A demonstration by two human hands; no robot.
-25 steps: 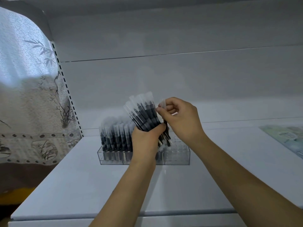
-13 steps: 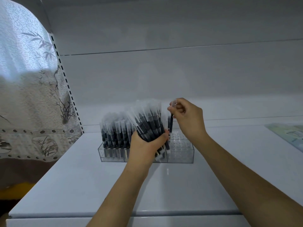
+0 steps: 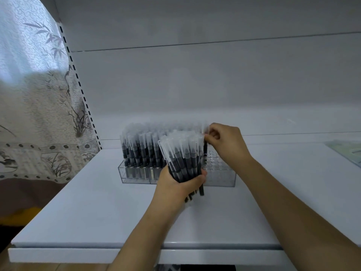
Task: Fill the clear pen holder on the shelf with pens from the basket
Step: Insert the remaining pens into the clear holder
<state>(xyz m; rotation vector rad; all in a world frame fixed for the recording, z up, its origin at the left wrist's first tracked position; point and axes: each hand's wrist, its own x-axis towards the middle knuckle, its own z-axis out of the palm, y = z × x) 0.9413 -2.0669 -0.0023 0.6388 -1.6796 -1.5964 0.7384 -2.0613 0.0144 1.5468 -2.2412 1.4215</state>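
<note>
On the wide white shelf board (image 3: 97,212), which fills most of my view, I see a clear rectangular plastic pen holder (image 3: 220,177) set with its long axis running left to right, parallel to the shelf's front edge. To the far left hangs a pale patterned curtain with bamboo sprigs (image 3: 35,106); at the far right edge lies a greenish printed sheet (image 3: 345,151) whose print is too blurred to read.

The holder's left and middle slots are packed with upright black pens with frosted clear caps (image 3: 140,151), caps up, long axes vertical. Its right end shows rows of open round holes.

My left hand (image 3: 181,184) is clenched around a fanned bundle of the same black pens (image 3: 183,155), caps pointing up and slightly away from me, dark ends poking out below the fist. The bundle sits in front of the holder's middle.

My right hand (image 3: 226,141) pinches the frosted cap of a single black pen (image 3: 205,153) between thumb and fingertips; it stands vertical, cap up, lower end at the holder beside the filled rows. I can read no brand or lettering on any pen.
</note>
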